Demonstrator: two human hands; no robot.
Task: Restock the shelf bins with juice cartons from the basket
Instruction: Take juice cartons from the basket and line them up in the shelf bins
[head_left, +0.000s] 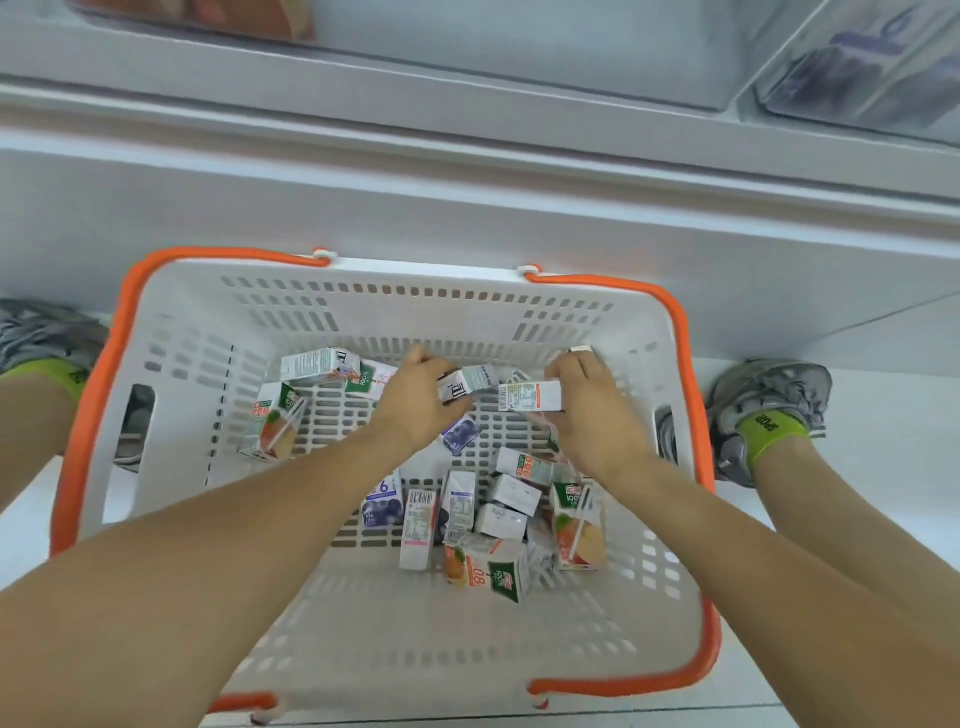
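Observation:
A white basket (332, 291) with orange handles sits on the floor below me, holding several small juice cartons. My left hand (415, 400) is down inside it, closed around a grey-white carton (470, 382). Beside it my right hand (587, 410) grips a white carton with orange print (530, 396). Loose cartons lie in a heap (483, 514) near the basket's front right, and others rest at the back left (319, 364) and left (272, 423). A purple carton (460, 434) lies under my left hand.
The white shelf unit's base (467, 208) rises just behind the basket. Clear shelf bins show at the top left (197, 15) and top right (857, 67), blurred. My feet in grey shoes stand on either side of the basket (47, 338) (769, 405).

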